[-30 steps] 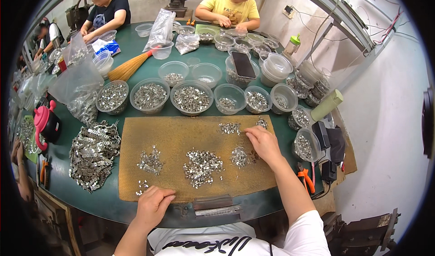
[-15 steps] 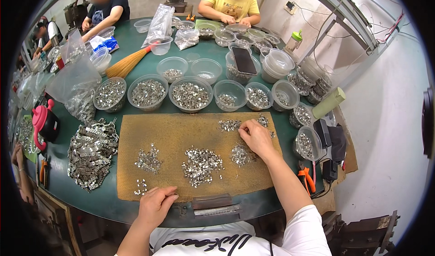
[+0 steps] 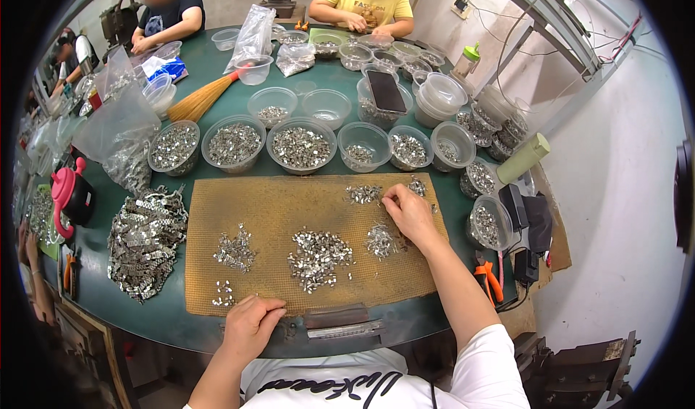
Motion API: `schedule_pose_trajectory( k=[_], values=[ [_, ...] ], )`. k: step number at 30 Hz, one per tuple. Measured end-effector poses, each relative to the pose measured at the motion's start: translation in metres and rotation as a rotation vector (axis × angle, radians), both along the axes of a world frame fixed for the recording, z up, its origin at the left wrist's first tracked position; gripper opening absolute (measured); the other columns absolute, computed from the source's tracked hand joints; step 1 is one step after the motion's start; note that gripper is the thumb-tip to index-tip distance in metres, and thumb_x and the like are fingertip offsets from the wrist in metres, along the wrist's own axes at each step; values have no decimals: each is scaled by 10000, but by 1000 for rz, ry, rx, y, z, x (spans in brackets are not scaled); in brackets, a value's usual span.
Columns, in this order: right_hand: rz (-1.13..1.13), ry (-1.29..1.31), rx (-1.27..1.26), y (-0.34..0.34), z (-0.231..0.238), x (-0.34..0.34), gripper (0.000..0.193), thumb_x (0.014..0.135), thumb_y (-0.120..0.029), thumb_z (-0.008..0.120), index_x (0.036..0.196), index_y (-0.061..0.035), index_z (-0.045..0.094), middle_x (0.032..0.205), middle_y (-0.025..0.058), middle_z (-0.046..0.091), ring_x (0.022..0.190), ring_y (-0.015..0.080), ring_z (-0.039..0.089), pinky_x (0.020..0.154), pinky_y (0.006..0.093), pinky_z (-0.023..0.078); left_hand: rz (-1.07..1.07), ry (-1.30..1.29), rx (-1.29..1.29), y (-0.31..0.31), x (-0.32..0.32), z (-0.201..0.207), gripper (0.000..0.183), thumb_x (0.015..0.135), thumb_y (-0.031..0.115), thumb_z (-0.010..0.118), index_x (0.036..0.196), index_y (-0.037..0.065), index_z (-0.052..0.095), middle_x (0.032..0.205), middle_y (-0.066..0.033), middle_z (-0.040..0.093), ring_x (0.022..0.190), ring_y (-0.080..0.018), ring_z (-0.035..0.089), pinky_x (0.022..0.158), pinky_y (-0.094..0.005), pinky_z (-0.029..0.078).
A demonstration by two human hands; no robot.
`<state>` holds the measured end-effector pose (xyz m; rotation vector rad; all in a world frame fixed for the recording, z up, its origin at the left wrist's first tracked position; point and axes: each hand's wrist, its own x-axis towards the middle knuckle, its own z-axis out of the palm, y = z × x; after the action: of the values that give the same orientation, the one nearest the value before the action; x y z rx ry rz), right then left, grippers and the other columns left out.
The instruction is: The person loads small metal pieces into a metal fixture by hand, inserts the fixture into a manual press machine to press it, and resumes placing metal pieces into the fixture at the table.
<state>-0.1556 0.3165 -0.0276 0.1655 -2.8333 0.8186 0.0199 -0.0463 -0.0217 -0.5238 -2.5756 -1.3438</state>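
A tan textured mat [image 3: 260,199] lies in front of me with several heaps of small shiny metal pieces on it. The largest heap [image 3: 318,259] is in the middle. My right hand [image 3: 410,212] bends down at the mat's far right, its fingers drawn together between a small upper pile [image 3: 363,193] and a lower pile [image 3: 380,241]. Whatever its fingertips hold is hidden. My left hand [image 3: 252,325] rests at the near left edge, thumb and fingers pinched, beside a few loose pieces [image 3: 224,294]. Above those lies another pile [image 3: 234,249]. Anything in the left pinch is too small to make out.
Clear tubs of metal pieces [image 3: 302,147] line the mat's far side. Zigzag metal strips [image 3: 147,243] are heaped to its left. Orange-handled pliers [image 3: 489,282] lie right, a straw brush [image 3: 203,99] and phone [image 3: 386,92] farther back. Two people sit across the green table [image 3: 362,329].
The view has shifted slightly. My hands stay in nearly the same places. At the far left, the person in black has drawn back an outstretched arm.
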Motion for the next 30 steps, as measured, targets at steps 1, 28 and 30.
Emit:
schedule_pose_trajectory(
  k=[1,28,30],
  values=[
    [-5,6,-15,0,-1,0,193,991,-217,744,1072,-47,703,977,139,769,876,340,743,795,441,569,2,0,3,0,0,0,128,881,28,821,990,24,755,892,-106,757,778,-304,711,698,-401,548],
    [434,22,-110,-42,27,211,155,939,-27,730,1083,-57,681,1168,99,730,1195,317,689,1092,505,513,-104,40,41,11,3,2,203,886,-12,798,1082,15,752,921,-125,767,813,-297,724,732,-378,556],
    [411,0,-123,-43,21,217,158,941,-23,732,1085,-61,678,1189,92,735,1225,304,677,1147,536,472,-102,36,45,13,4,1,218,889,-5,800,1101,15,756,916,-120,769,809,-290,726,726,-374,559]
  ],
)
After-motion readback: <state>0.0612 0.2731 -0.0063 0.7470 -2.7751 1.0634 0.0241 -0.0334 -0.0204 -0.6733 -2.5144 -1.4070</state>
